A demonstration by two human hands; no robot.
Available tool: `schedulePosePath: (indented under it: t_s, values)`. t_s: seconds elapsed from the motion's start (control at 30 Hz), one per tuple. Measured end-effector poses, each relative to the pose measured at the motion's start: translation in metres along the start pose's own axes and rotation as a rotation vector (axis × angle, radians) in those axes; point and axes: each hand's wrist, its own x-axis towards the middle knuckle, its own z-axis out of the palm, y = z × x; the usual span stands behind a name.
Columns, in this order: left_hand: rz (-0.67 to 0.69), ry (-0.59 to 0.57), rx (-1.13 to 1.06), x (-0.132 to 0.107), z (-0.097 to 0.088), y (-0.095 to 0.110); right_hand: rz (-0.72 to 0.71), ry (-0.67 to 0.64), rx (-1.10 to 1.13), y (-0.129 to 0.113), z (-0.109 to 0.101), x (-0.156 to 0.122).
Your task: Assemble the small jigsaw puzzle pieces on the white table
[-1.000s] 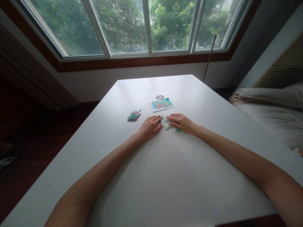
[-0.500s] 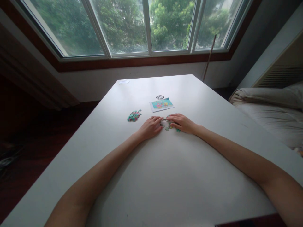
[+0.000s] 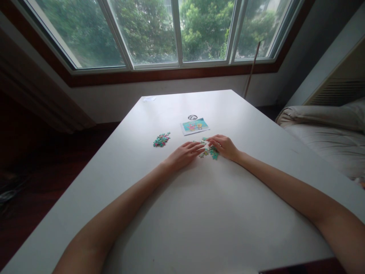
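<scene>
My left hand [image 3: 186, 153] lies low over the table with its fingers stretched out flat, partly covering some small jigsaw pieces [image 3: 203, 153]. Opposite it, my right hand [image 3: 225, 147] has its fingers bent together, tips down at the far side of these pieces. What is between those fingertips is hidden. A green cluster of jigsaw pieces [image 3: 213, 153] lies beside the right thumb and palm. Just beyond the hands is a picture sheet [image 3: 195, 126] with pink and yellow figures on a turquoise ground.
A heap of green and pink jigsaw pieces [image 3: 161, 139] sits to the left on the white table [image 3: 182, 213]. Behind the picture sheet is a round black-and-white thing [image 3: 192, 117]. A paper scrap [image 3: 149, 99] lies at the far left corner. A pale sofa [image 3: 322, 133] stands at right.
My left hand has slid slightly right, its fingers straighter over the pieces. My right hand has drawn a little right and away from me, its fingers more bent, uncovering the green cluster.
</scene>
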Motion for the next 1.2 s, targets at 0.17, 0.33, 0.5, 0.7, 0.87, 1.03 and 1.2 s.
schedulePosePath:
  t_s: [0.17,0.33,0.5,0.7,0.87,1.03,1.2]
  values:
    - [0.038,-0.108,-0.02,0.003,-0.003,0.004,-0.01,0.033,0.051,0.0,-0.001,-0.001]
    - [0.03,-0.043,-0.022,0.0,0.004,-0.001,-0.057,-0.007,0.077,0.0,-0.002,0.0]
    - [0.044,-0.001,-0.01,0.0,0.003,0.0,-0.078,-0.079,0.023,0.0,0.0,0.001]
    - [-0.004,0.041,0.013,0.0,0.005,0.0,-0.116,-0.073,0.001,0.001,0.0,0.0]
    - [-0.069,0.017,-0.002,-0.002,0.012,-0.005,-0.31,-0.088,0.008,-0.007,-0.002,-0.002]
    - [-0.14,0.008,-0.01,-0.003,0.012,-0.005,-0.401,-0.174,0.034,-0.012,0.001,-0.001]
    - [-0.155,0.008,0.014,-0.004,0.01,-0.004,-0.348,-0.158,0.105,-0.011,0.001,-0.002]
